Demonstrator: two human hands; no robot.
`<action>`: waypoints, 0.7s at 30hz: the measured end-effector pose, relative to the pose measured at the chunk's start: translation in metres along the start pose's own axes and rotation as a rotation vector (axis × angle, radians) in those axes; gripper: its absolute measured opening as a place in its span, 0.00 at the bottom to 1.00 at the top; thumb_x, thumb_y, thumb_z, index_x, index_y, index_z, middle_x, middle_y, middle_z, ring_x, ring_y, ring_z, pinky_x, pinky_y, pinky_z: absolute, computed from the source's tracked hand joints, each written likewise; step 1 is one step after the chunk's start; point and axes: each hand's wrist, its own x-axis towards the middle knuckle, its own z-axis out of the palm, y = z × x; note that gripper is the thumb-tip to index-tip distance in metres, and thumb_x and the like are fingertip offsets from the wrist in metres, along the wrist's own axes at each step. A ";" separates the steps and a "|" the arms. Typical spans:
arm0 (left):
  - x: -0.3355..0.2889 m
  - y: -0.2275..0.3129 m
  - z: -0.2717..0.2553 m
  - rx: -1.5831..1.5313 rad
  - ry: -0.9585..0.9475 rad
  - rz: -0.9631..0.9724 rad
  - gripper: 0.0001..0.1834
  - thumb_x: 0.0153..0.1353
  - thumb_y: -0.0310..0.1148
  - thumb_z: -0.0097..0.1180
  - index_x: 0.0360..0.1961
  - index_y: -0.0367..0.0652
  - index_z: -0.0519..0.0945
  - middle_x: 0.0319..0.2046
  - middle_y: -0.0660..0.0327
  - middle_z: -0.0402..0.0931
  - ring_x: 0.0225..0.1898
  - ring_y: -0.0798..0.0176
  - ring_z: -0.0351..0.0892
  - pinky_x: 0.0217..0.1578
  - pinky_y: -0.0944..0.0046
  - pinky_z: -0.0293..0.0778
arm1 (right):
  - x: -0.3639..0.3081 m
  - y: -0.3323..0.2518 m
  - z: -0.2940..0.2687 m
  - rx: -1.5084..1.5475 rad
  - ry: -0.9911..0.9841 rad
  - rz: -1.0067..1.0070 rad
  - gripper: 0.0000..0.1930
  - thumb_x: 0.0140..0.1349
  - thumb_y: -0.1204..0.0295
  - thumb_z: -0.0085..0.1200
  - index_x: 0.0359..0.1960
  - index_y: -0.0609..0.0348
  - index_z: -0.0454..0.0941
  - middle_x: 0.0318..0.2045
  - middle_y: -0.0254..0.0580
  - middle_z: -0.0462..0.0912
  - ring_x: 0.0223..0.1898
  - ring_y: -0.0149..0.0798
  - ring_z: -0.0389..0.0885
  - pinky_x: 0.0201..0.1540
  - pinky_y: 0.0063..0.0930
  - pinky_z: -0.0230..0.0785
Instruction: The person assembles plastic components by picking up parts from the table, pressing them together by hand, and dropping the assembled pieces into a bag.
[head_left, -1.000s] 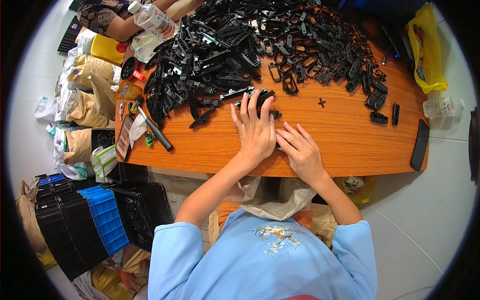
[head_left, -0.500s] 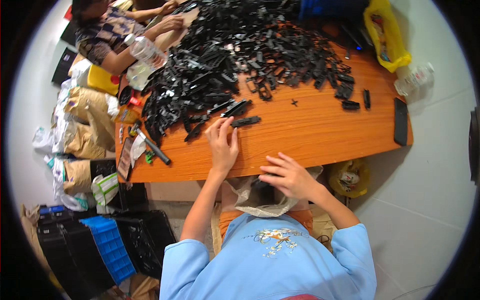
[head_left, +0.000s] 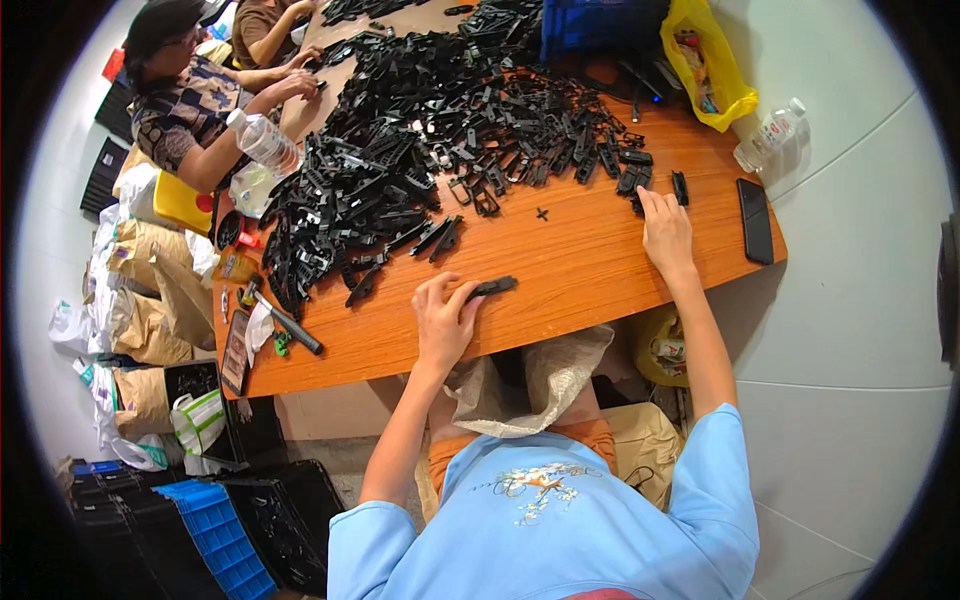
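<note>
The orange-brown wooden surface (head_left: 560,270) fills the middle of the view, and a great heap of black plastic parts (head_left: 430,130) covers its far half from ten to one o'clock. At the near edge, the left hand (head_left: 443,320) lies palm down, its fingers (head_left: 462,298) slightly spread and resting on the near end of a single flat black plastic piece (head_left: 494,287); they press on it, not clamped around it. That piece lies on bare wood, apart from the heap, its long axis running from about eight to two o'clock, and its free end points toward two o'clock, away from the fingertips. The left hand is plainly the nearer one. The right hand (head_left: 665,230) is well apart at three o'clock, stretched flat with fingers together, fingertips touching small stray black parts (head_left: 640,180) at the heap's edge; it holds nothing. Beyond it lies a dark phone (head_left: 755,220).
</note>
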 end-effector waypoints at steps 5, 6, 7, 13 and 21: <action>0.007 -0.002 -0.003 -0.056 -0.019 0.083 0.15 0.50 0.30 0.66 0.42 0.48 0.82 0.38 0.65 0.78 0.43 0.57 0.71 0.47 0.58 0.63 | 0.008 -0.015 -0.016 0.017 -0.258 0.034 0.22 0.55 0.84 0.52 0.54 0.62 0.71 0.39 0.46 0.75 0.37 0.46 0.78 0.37 0.35 0.74; 0.006 -0.004 -0.005 -0.041 -0.016 0.064 0.15 0.50 0.30 0.66 0.42 0.48 0.82 0.38 0.65 0.78 0.43 0.57 0.71 0.47 0.58 0.63 | 0.012 -0.028 -0.026 0.090 -0.376 0.131 0.22 0.55 0.84 0.52 0.54 0.61 0.72 0.39 0.46 0.75 0.34 0.48 0.78 0.35 0.36 0.74; 0.008 -0.003 -0.004 -0.070 -0.027 0.064 0.18 0.49 0.30 0.67 0.44 0.48 0.81 0.38 0.65 0.78 0.43 0.58 0.71 0.47 0.59 0.63 | 0.010 -0.035 -0.034 0.202 -0.283 0.074 0.18 0.55 0.81 0.55 0.50 0.61 0.74 0.38 0.45 0.75 0.31 0.45 0.80 0.34 0.34 0.75; 0.007 -0.006 -0.004 -0.123 -0.024 0.026 0.26 0.48 0.29 0.68 0.51 0.47 0.78 0.38 0.66 0.81 0.44 0.59 0.72 0.48 0.60 0.64 | -0.003 -0.141 -0.026 1.179 -0.222 0.148 0.13 0.54 0.78 0.62 0.42 0.62 0.78 0.39 0.43 0.81 0.39 0.38 0.81 0.42 0.30 0.74; 0.009 -0.003 -0.003 -0.132 0.025 -0.016 0.21 0.45 0.31 0.69 0.44 0.44 0.81 0.34 0.62 0.81 0.39 0.56 0.74 0.44 0.59 0.67 | -0.025 -0.182 -0.004 1.117 -0.164 -0.022 0.16 0.55 0.79 0.60 0.47 0.62 0.79 0.42 0.48 0.79 0.42 0.50 0.80 0.43 0.35 0.73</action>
